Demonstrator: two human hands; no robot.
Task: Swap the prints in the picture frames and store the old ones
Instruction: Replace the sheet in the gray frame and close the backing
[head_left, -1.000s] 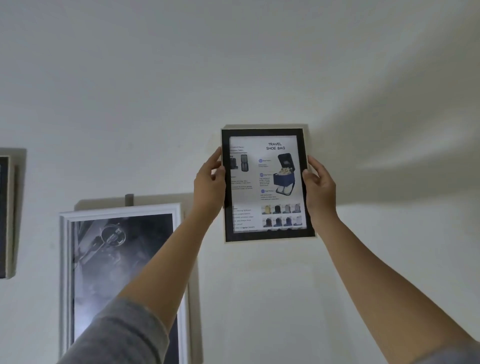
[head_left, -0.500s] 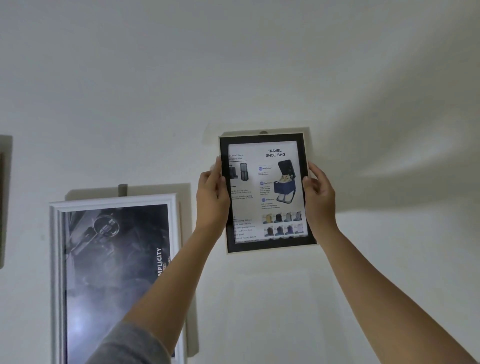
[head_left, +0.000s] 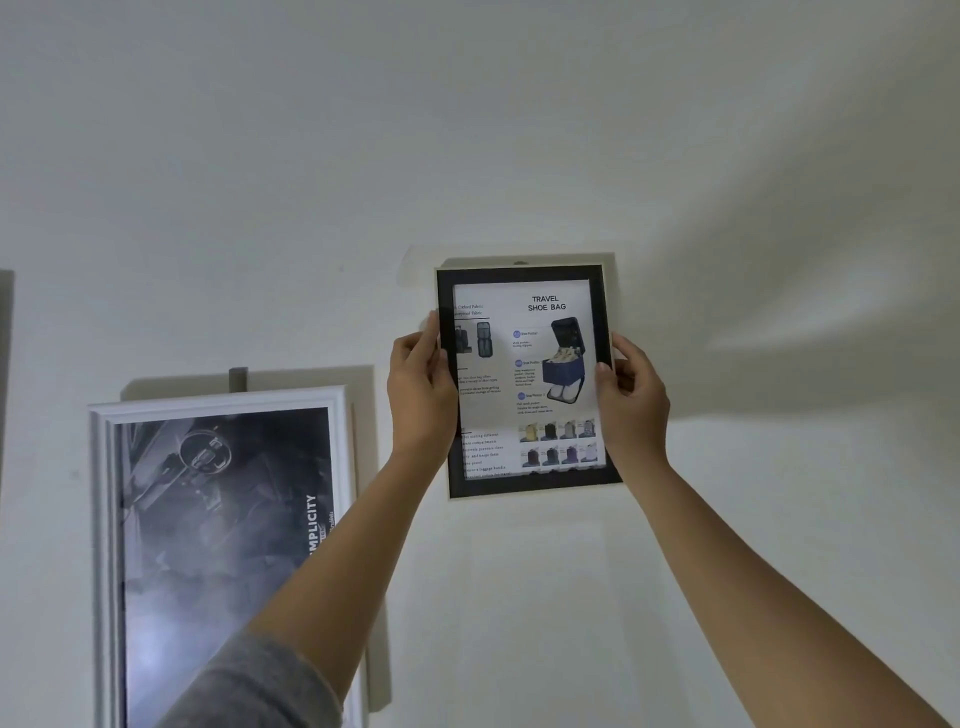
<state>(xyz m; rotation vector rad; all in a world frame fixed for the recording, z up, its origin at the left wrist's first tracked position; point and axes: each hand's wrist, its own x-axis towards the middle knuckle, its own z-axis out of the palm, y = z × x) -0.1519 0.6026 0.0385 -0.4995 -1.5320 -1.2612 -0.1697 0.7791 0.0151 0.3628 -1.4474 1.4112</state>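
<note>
A small black picture frame (head_left: 527, 483) is held up against the white wall, with a small hanger showing above its top edge. It holds a white print (head_left: 524, 374) headed "TRAVEL SHOE BAG" with pictures of bags. My left hand (head_left: 421, 395) grips the frame's left edge, fingers curled round it. My right hand (head_left: 631, 402) grips the right edge the same way. Both arms reach up from the bottom of the view.
A larger white frame (head_left: 218, 402) with a dark smoky print hangs on the wall at lower left from a grey hook (head_left: 238, 378). A dark edge of a third frame (head_left: 5, 364) shows at the far left. Bare wall surrounds the small frame.
The black frame and both hands sit slightly lower and more to the right in view than a second ago. The far-left frame has slid mostly out of view.
</note>
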